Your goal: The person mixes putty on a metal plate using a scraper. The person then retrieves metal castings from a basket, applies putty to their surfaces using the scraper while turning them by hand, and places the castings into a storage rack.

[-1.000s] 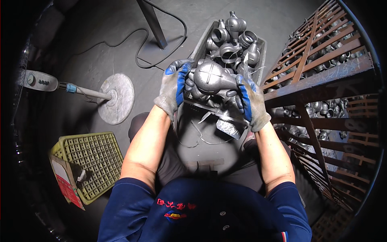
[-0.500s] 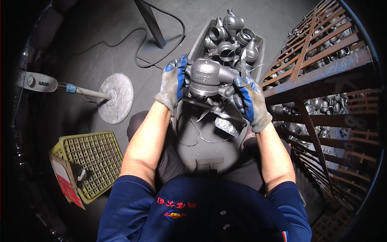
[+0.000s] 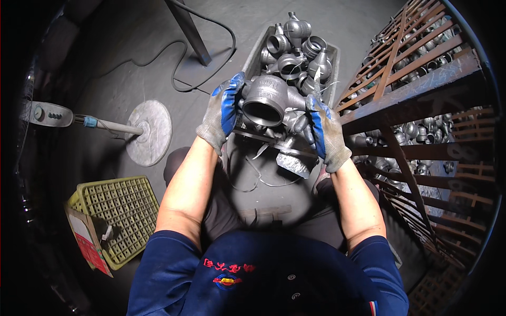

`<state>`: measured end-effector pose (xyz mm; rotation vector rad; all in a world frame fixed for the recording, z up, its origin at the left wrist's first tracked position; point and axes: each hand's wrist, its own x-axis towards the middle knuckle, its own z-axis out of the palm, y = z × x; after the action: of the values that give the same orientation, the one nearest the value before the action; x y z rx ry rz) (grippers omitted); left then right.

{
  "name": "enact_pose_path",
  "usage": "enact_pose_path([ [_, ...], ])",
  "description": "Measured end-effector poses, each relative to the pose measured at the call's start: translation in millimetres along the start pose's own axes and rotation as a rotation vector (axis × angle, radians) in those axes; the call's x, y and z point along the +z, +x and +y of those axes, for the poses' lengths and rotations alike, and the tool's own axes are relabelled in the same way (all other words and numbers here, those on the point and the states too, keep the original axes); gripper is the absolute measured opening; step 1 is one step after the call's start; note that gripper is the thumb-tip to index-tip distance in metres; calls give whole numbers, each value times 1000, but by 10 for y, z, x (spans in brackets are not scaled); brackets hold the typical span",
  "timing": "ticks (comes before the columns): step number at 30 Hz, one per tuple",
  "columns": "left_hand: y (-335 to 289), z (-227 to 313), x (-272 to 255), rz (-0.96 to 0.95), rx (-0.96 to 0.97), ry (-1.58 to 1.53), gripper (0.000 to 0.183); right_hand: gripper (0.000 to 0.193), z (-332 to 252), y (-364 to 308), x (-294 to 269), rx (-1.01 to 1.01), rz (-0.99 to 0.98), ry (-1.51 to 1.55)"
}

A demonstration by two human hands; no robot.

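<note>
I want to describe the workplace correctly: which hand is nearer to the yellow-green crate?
The left hand. It is above and to the right of the yellow-green crate in the picture; the right hand is farther right, beyond the metal casting.

L hand [image 3: 220,110], R hand [image 3: 328,129] fwd, palms facing, fingers [image 3: 302,125] curled.

Floor [image 3: 121,45]: grey. On it, far left: one dark cable [image 3: 234,42], looped; one metal post [image 3: 188,31], foot down. Left: one pale round stand base [image 3: 153,142]. Near left: one yellow-green gridded crate [image 3: 118,213].

Bin [image 3: 256,55]: grey, oblong, far centre. Contents: metal castings [image 3: 298,30], heaped.

Cage [image 3: 421,150]: barred, rusty, right. Contents: numerous loose fittings [image 3: 416,131], grey, visible between bars.
</note>
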<state>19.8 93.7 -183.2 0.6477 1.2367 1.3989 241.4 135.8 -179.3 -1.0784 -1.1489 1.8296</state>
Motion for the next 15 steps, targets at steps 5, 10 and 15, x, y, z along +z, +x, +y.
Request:
enact_pose_path([
  [5, 66, -100, -4, -20, -9, -130, 34, 29, -53, -49, 0, 12, 55, -38],
  [10, 133, -227, 1, -139, 14, -208, 30, 32, -30, -151, -35, -400, 110, -394],
  [15, 187, -270, 182, -239, -279, -626, 29, 33, -83, -263, -60, -541, 131, -687],
])
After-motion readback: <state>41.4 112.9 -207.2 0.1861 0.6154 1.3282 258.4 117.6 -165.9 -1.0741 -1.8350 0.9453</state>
